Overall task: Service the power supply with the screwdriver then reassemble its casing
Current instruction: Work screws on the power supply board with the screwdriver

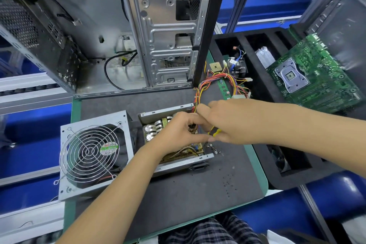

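The opened power supply (174,161) lies on the dark mat, its circuit board and capacitors exposed. Its removed cover with the fan and wire grille (93,152) rests to the left. My right hand (221,123) grips a black-and-yellow screwdriver (214,131) over the open unit; the tip is hidden. My left hand (178,130) reaches into the casing with curled fingers; what it holds is hidden. A bundle of coloured wires (217,81) runs from the unit toward the back. A few loose screws (213,148) lie just right of the casing.
An empty computer case (154,25) stands open at the back. A black foam tray (263,77) on the right holds a green motherboard (316,77), a cooler and small parts. A memory stick (223,89) lies near the wires.
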Action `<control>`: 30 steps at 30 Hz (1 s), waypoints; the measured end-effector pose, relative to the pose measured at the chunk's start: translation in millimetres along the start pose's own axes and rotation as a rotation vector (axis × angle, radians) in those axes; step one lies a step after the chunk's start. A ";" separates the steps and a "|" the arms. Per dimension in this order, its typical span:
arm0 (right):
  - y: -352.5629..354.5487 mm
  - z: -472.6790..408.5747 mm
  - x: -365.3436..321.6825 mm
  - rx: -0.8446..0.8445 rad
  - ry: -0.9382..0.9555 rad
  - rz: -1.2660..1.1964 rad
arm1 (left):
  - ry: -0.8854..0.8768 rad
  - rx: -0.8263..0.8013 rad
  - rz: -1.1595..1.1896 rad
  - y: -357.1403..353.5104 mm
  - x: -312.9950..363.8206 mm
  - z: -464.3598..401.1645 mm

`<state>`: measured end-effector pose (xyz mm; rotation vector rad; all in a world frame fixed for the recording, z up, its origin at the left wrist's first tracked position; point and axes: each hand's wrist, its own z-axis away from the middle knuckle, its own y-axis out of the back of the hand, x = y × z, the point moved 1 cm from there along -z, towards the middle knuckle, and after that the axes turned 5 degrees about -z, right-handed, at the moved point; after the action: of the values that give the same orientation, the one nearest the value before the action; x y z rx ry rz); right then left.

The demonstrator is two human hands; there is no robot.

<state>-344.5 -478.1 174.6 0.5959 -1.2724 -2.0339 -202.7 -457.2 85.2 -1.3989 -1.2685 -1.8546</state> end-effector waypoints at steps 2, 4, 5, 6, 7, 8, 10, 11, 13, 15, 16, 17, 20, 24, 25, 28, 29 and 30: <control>5.1 1.8 0.8 -0.031 0.010 -0.004 | -0.016 -0.018 -0.020 1.4 2.7 0.4; 7.5 1.5 -1.9 -0.031 0.011 0.050 | -0.024 -0.027 -0.020 1.5 3.1 0.1; 8.2 1.4 -3.3 -0.027 0.010 0.084 | -0.029 -0.028 -0.019 1.2 3.3 -0.2; 8.8 1.1 -4.7 -0.025 0.009 0.112 | -0.031 -0.027 -0.014 0.6 3.4 -0.5; 9.7 1.3 -5.6 -0.022 0.011 0.138 | -0.030 -0.027 0.001 -0.3 4.7 -0.5; 10.9 2.2 -6.8 -0.017 0.012 0.160 | -0.025 -0.025 0.027 -1.8 6.4 -1.0; 12.4 4.5 -9.1 0.003 0.013 0.222 | -0.014 -0.004 0.086 -4.7 8.3 -1.6; 12.6 5.3 -10.4 0.014 0.012 0.258 | -0.009 0.012 0.107 -5.6 8.5 -1.7; 12.3 6.5 -12.6 0.035 0.001 0.277 | -0.010 0.022 0.119 -5.6 8.5 -0.7; 12.1 7.2 -13.3 0.052 -0.016 0.251 | -0.019 0.010 0.095 -5.3 7.7 0.5; 12.9 8.3 -13.7 0.059 -0.017 0.238 | -0.019 0.004 0.080 -5.1 7.9 1.4; 13.5 10.2 -13.5 0.063 -0.012 0.228 | -0.018 0.001 0.058 -5.0 8.0 2.0; 14.9 15.5 -12.2 0.060 0.016 0.201 | -0.013 -0.011 -0.007 -3.7 8.1 2.3; 16.1 13.8 -9.4 0.056 0.025 0.205 | -0.024 -0.070 0.025 1.4 13.7 3.2; 16.3 13.2 -9.8 0.053 0.026 0.220 | -0.032 -0.095 0.036 1.4 15.0 3.0; 17.0 11.5 -12.6 0.043 0.004 0.252 | -0.053 -0.097 0.096 -1.2 16.2 1.1; 18.5 10.5 -14.5 0.047 -0.012 0.266 | -0.052 -0.083 0.098 -2.4 15.4 -0.3; 19.1 9.3 -15.8 0.057 -0.026 0.279 | -0.045 -0.075 0.095 -3.8 14.7 -1.2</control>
<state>-334.5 -466.8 196.3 0.3932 -1.3509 -1.7858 -211.5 -454.5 97.3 -1.5214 -1.1436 -1.8332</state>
